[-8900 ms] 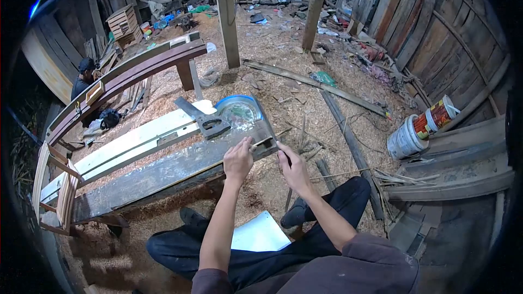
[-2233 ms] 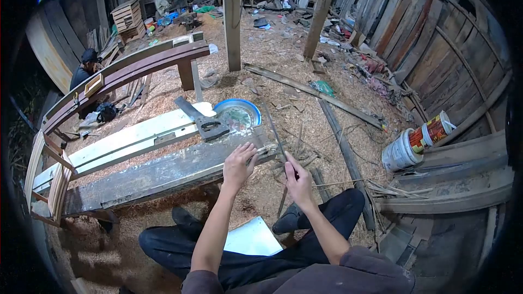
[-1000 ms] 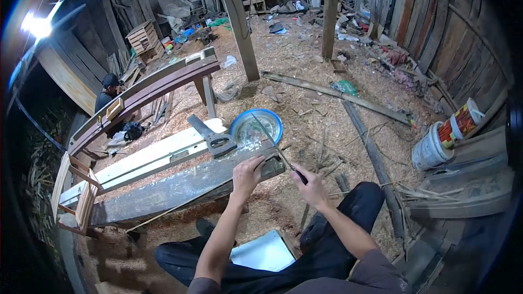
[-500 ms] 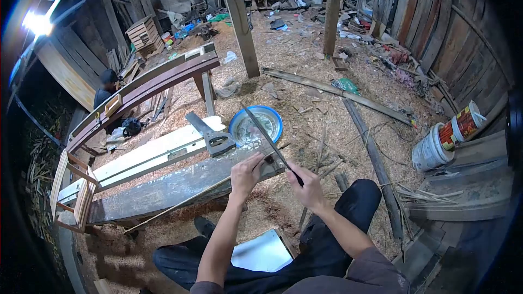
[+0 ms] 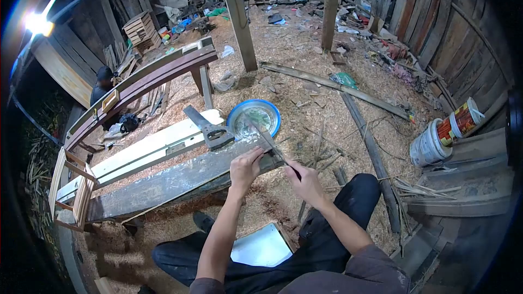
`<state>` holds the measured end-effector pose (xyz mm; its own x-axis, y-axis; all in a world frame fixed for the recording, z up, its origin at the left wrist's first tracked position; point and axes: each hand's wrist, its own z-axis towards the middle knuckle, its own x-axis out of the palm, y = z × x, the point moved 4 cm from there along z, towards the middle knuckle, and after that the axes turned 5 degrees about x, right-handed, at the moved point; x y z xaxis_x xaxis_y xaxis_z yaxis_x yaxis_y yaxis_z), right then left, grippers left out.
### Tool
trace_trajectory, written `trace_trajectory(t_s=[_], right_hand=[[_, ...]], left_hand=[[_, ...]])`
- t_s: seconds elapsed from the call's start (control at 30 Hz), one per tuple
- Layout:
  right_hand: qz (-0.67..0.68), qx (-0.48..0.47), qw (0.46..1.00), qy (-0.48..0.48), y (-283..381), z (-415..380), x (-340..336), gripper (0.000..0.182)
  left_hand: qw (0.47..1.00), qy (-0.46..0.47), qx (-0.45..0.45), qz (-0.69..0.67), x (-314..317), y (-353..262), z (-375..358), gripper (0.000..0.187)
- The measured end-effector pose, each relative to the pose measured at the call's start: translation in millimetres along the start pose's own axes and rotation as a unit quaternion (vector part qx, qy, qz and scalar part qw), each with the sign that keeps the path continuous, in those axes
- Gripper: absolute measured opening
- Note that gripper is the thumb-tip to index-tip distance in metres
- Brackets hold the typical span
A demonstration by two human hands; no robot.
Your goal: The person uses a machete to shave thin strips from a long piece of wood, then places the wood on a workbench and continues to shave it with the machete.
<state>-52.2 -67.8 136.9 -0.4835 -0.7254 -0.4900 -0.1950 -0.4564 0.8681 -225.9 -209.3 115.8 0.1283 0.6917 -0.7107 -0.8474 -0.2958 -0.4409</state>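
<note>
My right hand [image 5: 306, 186] is closed around the dark handle of a long blade [image 5: 267, 140], which points up and left over the end of the grey plank [image 5: 163, 185]. Closed on a thin wooden strip [image 5: 185, 200], my left hand [image 5: 245, 170] rests at the plank's near edge. The strip runs down and left along that edge, and its right end lies near the blade. A handsaw [image 5: 217, 135] lies beyond my left hand, beside a blue-rimmed basin [image 5: 277, 122].
A white board [image 5: 136, 152] lies beyond the plank. Stacked buckets [image 5: 430, 144] stand at right. Another person [image 5: 102, 84] sits at far left behind a long reddish beam [image 5: 158, 79]. A white panel [image 5: 262, 247] lies between my legs. Shavings cover the floor.
The blade has turned and lowered slightly, its handle shifting a little left and down with my right hand. My left hand stays almost in place on the strip.
</note>
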Motion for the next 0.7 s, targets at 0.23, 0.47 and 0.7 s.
trace_trajectory(t_s=[0.23,0.47,0.7], right_hand=[[0.007,-0.071,0.995,-0.075,0.6,-5.7,-0.9,0.044],[-0.002,-0.017,1.0,-0.014,1.8,-3.2,-0.1,0.045],[0.048,-0.099,0.99,-0.093,1.7,-8.3,1.9,0.044]], left_hand=[[1.0,-0.001,-0.008,-0.012,2.5,4.2,-0.4,0.024],[1.0,0.006,-0.026,-0.009,0.6,-1.4,-2.3,0.026],[1.0,-0.009,-0.019,-0.019,3.6,4.6,-1.5,0.025]])
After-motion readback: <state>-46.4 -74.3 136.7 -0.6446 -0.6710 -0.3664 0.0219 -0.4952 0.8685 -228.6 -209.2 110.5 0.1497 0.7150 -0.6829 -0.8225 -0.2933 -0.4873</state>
